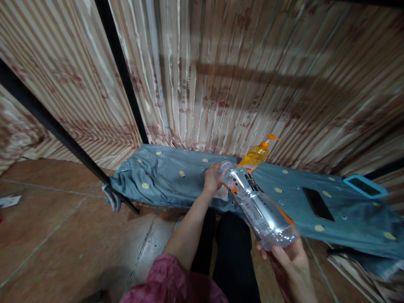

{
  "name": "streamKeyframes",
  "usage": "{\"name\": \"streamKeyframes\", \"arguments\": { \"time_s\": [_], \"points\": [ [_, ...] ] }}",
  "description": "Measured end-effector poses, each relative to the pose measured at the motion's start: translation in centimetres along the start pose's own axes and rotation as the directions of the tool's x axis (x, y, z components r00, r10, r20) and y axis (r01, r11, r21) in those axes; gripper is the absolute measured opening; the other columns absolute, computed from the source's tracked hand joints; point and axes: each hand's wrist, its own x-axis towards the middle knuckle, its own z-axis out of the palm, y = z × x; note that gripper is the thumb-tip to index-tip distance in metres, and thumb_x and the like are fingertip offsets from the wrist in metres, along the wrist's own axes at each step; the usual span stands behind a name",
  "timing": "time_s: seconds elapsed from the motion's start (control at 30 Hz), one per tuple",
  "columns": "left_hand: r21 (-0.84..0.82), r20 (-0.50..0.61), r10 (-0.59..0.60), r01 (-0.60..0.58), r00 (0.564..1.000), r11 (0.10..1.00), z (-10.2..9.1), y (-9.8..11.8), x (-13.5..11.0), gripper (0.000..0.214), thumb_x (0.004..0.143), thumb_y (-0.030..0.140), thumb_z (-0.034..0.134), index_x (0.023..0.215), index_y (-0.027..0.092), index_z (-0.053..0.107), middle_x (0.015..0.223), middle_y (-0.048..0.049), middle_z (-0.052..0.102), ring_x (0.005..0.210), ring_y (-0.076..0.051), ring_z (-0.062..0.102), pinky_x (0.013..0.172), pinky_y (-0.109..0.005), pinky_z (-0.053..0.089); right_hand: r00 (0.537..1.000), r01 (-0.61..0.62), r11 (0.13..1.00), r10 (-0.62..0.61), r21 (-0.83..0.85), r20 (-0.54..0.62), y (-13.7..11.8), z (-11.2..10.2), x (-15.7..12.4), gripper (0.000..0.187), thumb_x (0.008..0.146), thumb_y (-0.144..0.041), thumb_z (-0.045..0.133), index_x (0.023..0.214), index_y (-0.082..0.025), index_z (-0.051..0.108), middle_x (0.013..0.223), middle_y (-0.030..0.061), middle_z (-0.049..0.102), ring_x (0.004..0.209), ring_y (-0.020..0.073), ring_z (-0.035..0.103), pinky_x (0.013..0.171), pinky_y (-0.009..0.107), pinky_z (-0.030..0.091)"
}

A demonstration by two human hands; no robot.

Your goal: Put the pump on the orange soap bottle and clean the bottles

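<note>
A large clear plastic bottle [255, 202] with a silver and orange label is tilted in front of me, its neck toward the upper left. My right hand [288, 263] grips its base, thumb on the near side. Up at the neck, my left hand [213, 179] is closed around it, with the fingers partly hidden. The bottle looks see-through, and I make out no liquid inside. Behind it stands a pump bottle [254, 155] of yellow liquid with an orange pump head, its lower part covered by the clear bottle. A pale patch [222, 193] shows below my left hand.
A grey-blue patterned cloth [170, 166] covers the narrow surface ahead. On its right lie a dark phone [318, 204] and a blue-framed device [365, 186]. Dark poles [121, 71] rise at the left, before striped curtains [221, 84]. The floor is brown tile [63, 235].
</note>
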Motion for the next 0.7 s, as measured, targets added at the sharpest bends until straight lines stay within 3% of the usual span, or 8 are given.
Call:
{"name": "streamKeyframes", "arguments": {
  "time_s": [0.7],
  "points": [
    [0.008,0.009,-0.007,0.007,1.000,1.000,-0.19,0.14,-0.03,0.025,0.081,0.026,0.061,0.104,0.015,0.065,0.106,-0.0090,0.069,0.101,-0.020,0.063,0.093,-0.033,0.050,0.999,0.012,0.999,-0.013,-0.039,-0.029,-0.10,0.06,0.02,0.056,0.061,-0.037,0.082,0.108,-0.027,0.053,0.074,-0.0010,0.068,0.055,0.0168,0.059,0.051,0.028,0.042]
  ]
}}
